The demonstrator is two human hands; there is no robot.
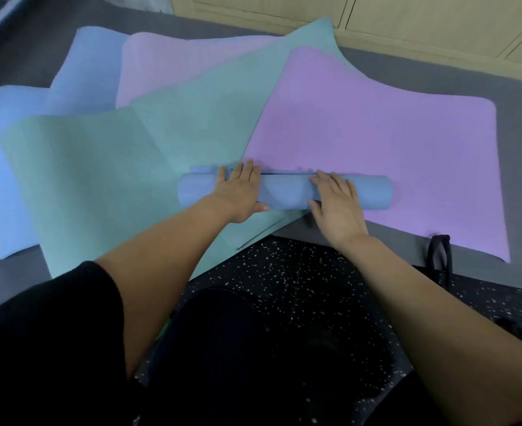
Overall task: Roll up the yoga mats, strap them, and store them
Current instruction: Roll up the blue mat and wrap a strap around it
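Note:
A blue yoga mat (284,192) lies rolled into a tube across the middle of the floor, its free end still showing behind the roll. My left hand (241,192) presses flat on the roll's left part, fingers straight and thumb under the near side. My right hand (336,204) presses on the right part, fingers spread forward. Under the roll lie a flat purple mat (392,142) and a teal mat (198,127). A second teal mat (84,179) spreads at the left.
More flat mats fan out behind: a blue mat (16,149) at the far left and a pale purple mat (176,66). A black strap (439,253) lies by the purple mat's near right corner. Beige cabinets (407,23) line the back. Speckled black flooring (299,272) is near my knees.

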